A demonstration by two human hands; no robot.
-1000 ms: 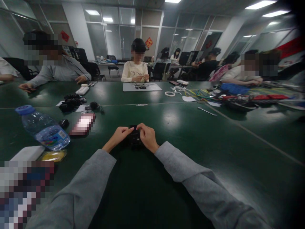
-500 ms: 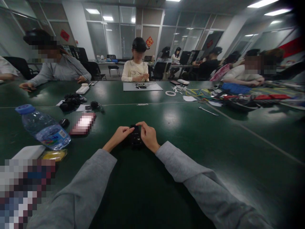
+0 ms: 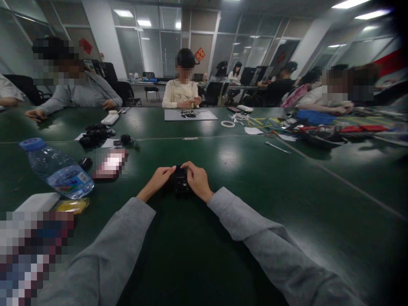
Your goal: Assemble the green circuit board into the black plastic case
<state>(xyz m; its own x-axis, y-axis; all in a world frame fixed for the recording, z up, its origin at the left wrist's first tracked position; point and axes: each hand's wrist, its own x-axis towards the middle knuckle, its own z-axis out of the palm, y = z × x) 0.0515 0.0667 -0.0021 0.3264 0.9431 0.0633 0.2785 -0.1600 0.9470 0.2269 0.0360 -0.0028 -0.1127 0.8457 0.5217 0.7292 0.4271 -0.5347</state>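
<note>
Both my hands are around a small black boxy device [image 3: 181, 183] at the middle of the green table [image 3: 242, 204]. I cannot make out what kind of device it is. My left hand [image 3: 159, 180] grips its left side, thumb at the far left corner, the other fingers mostly hidden beneath. On the right side my right hand [image 3: 198, 180] closes around it, with the index finger bent over its far edge. Light marks show on the device's upper face.
To my left are a water bottle [image 3: 60, 170] lying tilted, a phone [image 3: 111, 164], a black mouse [image 3: 85, 163] and a yellow packet [image 3: 73, 206]. Farther off lie a wrench [image 3: 278, 147], a tape roll [image 3: 228, 124] and tangled cables [image 3: 338, 129]. A person [image 3: 181, 91] sits opposite at a grey board [image 3: 207, 115].
My left thumb has drawn back slightly to the left along the device's far edge. My right hand keeps nearly the same pose; the whole view has shifted very slightly.
</note>
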